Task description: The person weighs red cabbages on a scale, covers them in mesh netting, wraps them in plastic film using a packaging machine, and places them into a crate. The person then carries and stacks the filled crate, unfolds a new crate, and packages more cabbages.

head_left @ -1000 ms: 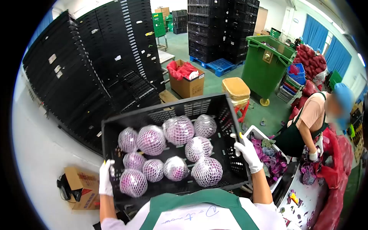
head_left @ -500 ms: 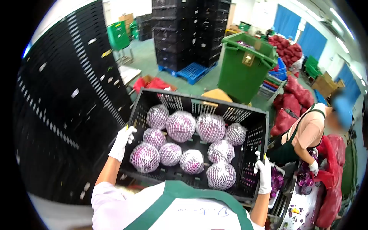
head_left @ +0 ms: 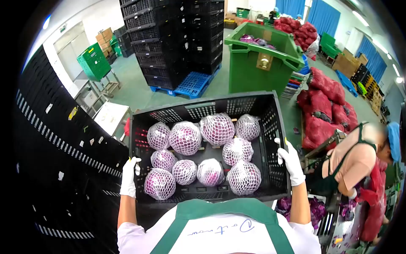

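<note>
A black plastic crate is held in front of my body, one hand on each short side. Several purple cabbages lie inside it, each in a white foam net. My left hand, in a white glove, is closed on the crate's left wall. On the opposite wall my right hand, gloved the same way, grips the crate; part of its fingers is hidden behind the wall. The crate's near edge sits close to my green apron.
Tall stacked black crates stand close on my left. Ahead are more crates on a blue pallet and a green wheeled bin. Red mesh sacks and a bent-over co-worker are to the right.
My view has turned, and the background has shifted. The crate with the cabbages has tilted and moved slightly left and up in view, both hands still on it. The co-worker has bent lower.
</note>
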The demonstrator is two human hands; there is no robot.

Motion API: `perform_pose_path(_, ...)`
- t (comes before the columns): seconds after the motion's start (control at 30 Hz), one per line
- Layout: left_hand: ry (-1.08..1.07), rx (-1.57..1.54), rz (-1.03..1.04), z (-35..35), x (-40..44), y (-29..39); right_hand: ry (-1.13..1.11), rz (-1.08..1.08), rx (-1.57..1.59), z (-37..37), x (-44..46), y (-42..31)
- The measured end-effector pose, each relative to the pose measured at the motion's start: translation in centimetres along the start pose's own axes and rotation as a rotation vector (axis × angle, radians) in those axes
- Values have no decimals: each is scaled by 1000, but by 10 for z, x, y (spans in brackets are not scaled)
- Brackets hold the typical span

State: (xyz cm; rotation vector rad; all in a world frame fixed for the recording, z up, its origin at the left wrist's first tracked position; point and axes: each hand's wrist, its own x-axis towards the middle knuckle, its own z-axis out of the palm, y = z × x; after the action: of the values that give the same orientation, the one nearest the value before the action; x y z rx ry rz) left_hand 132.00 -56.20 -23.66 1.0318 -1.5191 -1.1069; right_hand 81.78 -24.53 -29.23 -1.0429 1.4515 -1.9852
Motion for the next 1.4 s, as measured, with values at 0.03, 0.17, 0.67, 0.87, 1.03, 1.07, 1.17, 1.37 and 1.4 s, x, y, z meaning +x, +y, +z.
perform_pose_path(0.03, 28, 40, 42, -2, -11, -8, -46, 1, 27, -3, 11, 7)
perform_pose_path(0.17, 173, -96, -13, 18, -48, -44, -190, -67, -17, -9, 67, 38)
perform_pose_path(0.67, 489, -121, -79, 14, -1, 1, -457, -50, -23, 91, 262, 14)
perform_pose_path(0.87, 599, -121, -71, 46, 13, -6, -559, -59, -30, 100, 330, 28)
perform_pose_path(1.03, 684, -149, -106, 55, 34, 3, -618, -3, -71, 123, 381, 11)
perform_pose_path(1.07, 655, -147, -137, 56, 34, 3, -612, -10, -99, 123, 390, 9)
perform_pose_path(1.17, 675, -105, -192, 68, 51, 35, -626, 40, -118, 139, 418, 5)
perform_pose_path(1.37, 679, -47, -262, 76, 63, 57, -662, 143, -99, 153, 455, 14)
perform_pose_path(1.4, 667, -57, -281, 75, 65, 56, -674, 145, -112, 158, 459, 11)
